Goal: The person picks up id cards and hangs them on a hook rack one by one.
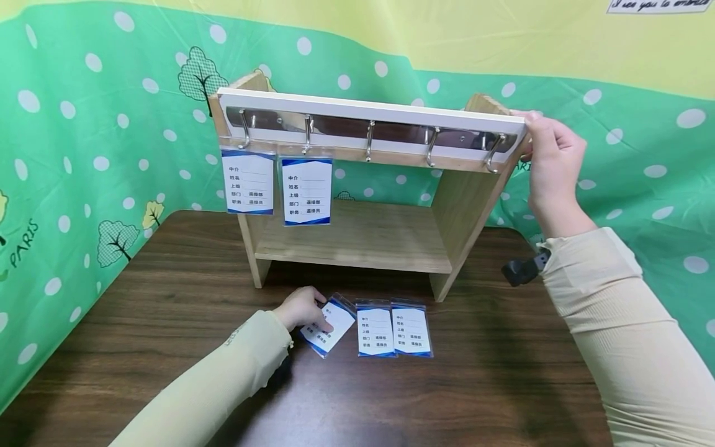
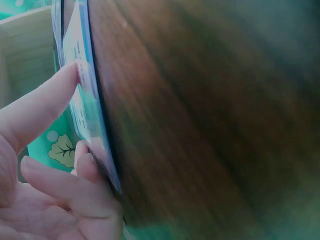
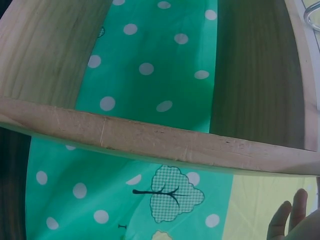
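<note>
Two of the five name cards hang at the upper left of the wooden shelf point(image 1: 346, 236): an outer card point(image 1: 249, 183) on the first hook and an inner card point(image 1: 306, 192) on the second. That leaves three bare hooks point(image 1: 370, 139) toward the shelf's right, matched by three cards lying before its foot, so the work looks rather less than half done.

The left hand point(image 1: 301, 308), in front of the shelf, pinches a slanted card point(image 1: 342, 320), thumb on its face and fingers at its edge. Just right of it, before the shelf, a middle card point(image 1: 375, 329) and an end card point(image 1: 411, 329) lie side by side on the tabletop point(image 1: 357, 397). The right hand point(image 1: 553, 161) grips the shelf's upper right corner.

The cards are flat rectangles, white with blue borders, in clear glossy sleeves. Across the shelf's top front runs a white board point(image 1: 363, 109) bearing a shiny metal strip with curved hooks; the shelf itself is pale, straight-grained wood, the tabletop beneath it dark and streaked.
</note>
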Motion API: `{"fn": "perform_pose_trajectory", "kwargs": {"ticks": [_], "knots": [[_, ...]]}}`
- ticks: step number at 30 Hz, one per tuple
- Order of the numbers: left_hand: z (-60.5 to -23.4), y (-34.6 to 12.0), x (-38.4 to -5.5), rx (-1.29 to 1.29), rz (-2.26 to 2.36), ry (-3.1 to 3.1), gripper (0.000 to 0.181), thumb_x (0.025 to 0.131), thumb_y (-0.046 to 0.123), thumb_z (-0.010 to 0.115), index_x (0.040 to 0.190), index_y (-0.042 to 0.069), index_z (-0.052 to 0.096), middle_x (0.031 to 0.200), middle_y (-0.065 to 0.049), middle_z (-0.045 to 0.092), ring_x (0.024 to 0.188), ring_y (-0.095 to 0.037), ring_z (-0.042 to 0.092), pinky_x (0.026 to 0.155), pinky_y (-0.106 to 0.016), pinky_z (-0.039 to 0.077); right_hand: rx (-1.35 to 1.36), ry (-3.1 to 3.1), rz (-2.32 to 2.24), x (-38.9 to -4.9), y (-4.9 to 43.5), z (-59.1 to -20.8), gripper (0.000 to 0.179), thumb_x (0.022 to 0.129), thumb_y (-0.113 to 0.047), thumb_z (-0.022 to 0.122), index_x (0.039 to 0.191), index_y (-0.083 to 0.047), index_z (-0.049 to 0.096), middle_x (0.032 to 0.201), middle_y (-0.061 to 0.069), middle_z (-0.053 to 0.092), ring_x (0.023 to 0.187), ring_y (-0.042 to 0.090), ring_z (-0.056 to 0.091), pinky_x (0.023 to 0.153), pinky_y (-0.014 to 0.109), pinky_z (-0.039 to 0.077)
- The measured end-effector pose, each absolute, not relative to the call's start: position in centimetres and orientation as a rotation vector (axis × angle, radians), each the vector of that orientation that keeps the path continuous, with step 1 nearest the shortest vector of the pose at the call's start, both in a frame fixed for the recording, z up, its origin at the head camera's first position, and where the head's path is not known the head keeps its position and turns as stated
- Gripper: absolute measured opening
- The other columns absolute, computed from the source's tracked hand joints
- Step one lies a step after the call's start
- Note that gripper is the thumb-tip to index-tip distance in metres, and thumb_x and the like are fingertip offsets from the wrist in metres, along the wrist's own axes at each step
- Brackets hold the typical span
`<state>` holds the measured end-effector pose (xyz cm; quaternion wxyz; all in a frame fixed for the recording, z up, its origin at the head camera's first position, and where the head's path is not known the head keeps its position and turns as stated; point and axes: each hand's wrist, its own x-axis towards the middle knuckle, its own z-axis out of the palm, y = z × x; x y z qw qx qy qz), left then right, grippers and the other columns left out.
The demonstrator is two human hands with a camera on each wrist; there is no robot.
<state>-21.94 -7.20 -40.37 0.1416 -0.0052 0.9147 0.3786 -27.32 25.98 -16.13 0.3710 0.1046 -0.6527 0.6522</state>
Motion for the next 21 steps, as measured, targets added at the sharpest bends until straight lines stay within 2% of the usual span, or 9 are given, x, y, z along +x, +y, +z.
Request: {"fn": "perform_pose_trajectory", "kwargs": {"ticks": [6,15,21], "knots": [[-40.3,-7.0,-21.8,-0.033,1.089,2.624,0.051,0.062,0.008,0.091,0.105,-0.003,0.066,0.091,-0.011,0.067,0.074,-0.018,0.065,0.066,-0.029,0.055,0.246,-1.712,1.641,-27.3,26.0,-16.0,0.020,0.093,-0.025,0.066,0.091,-0.011,0.080,0.090,-0.008,0.076,0.065,0.010,0.047,0.065,0.024,0.039],[-40.2,-7.1,-21.4,-0.047,1.159,2.651,0.053,0.060,0.005,0.090,0.102,-0.001,0.058,0.090,-0.012,0.063,0.075,-0.021,0.064,0.065,-0.030,0.054,0.274,-1.674,1.690,-27.4,26.1,-16.1,0.020,0.093,-0.022,0.066,0.091,-0.009,0.080,0.094,-0.006,0.076,0.062,0.010,0.045,0.062,0.023,0.039],[-40.2,-7.6,-20.9,-0.033,1.245,2.630,0.058,0.062,-0.002,0.087,0.111,-0.002,0.056,0.091,-0.012,0.062,0.076,-0.021,0.061,0.064,-0.030,0.053,0.267,-1.678,1.682,-27.4,26.0,-16.1,0.021,0.093,-0.023,0.065,0.090,-0.009,0.080,0.093,-0.007,0.076,0.063,0.011,0.044,0.063,0.023,0.039]]}}
